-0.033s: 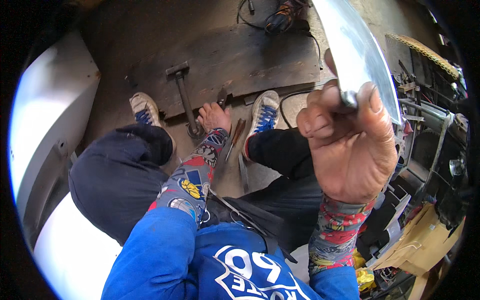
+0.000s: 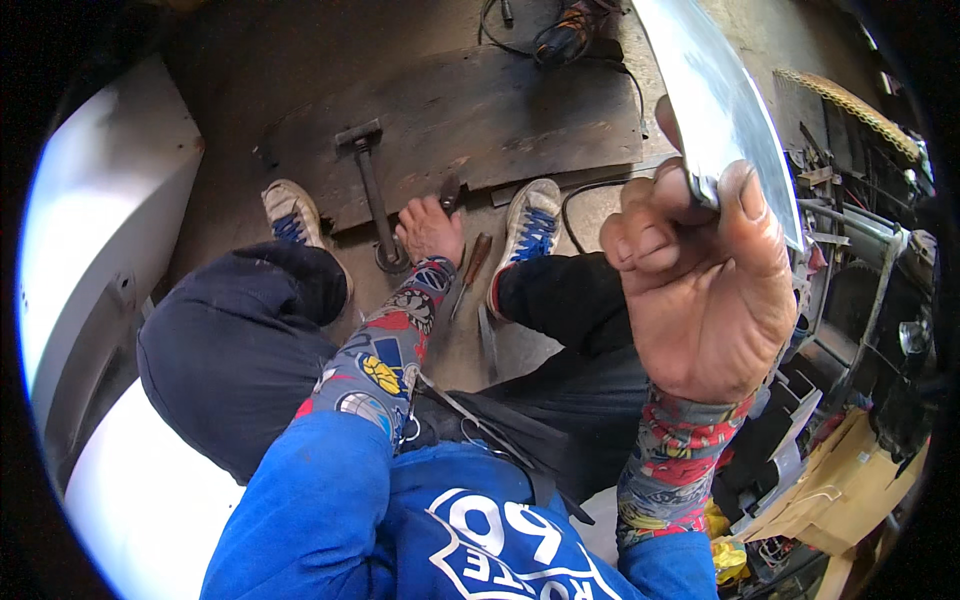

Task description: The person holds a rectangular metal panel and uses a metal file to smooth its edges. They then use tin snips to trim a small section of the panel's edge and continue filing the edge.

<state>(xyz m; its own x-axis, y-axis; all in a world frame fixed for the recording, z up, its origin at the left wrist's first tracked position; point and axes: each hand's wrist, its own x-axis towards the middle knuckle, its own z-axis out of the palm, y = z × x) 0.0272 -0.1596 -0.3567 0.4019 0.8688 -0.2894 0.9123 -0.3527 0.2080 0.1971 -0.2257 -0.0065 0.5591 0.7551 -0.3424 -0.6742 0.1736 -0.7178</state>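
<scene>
A shiny, curved silver-white panel (image 2: 735,110) rises at the upper right, its top running out of view. My right hand (image 2: 705,270) is closed on its lower edge, thumb in front and fingers curled behind. Low over the floor, between my shoes, my left hand (image 2: 430,230) is back-up with bent fingers. A small dark tool (image 2: 450,192) sticks out beside its index finger; its grip is hidden, and its kind is unclear. Left of that hand lies a hammer-like T-headed metal tool (image 2: 372,190), its lower end by a ring. To the right is a screwdriver (image 2: 473,265) with a brown handle.
A worn, dark wooden board (image 2: 530,120) lies on the floor ahead. On it rests a corded power tool (image 2: 570,30). A white body panel (image 2: 110,190) stands at left. Metal frames (image 2: 860,300) and a cardboard box (image 2: 840,480) crowd the right. A flat metal strip (image 2: 487,345) lies between my legs.
The dark tool beside my left hand has turned slightly and shows a rounder end. My right hand and the shiny panel have shifted slightly right.
</scene>
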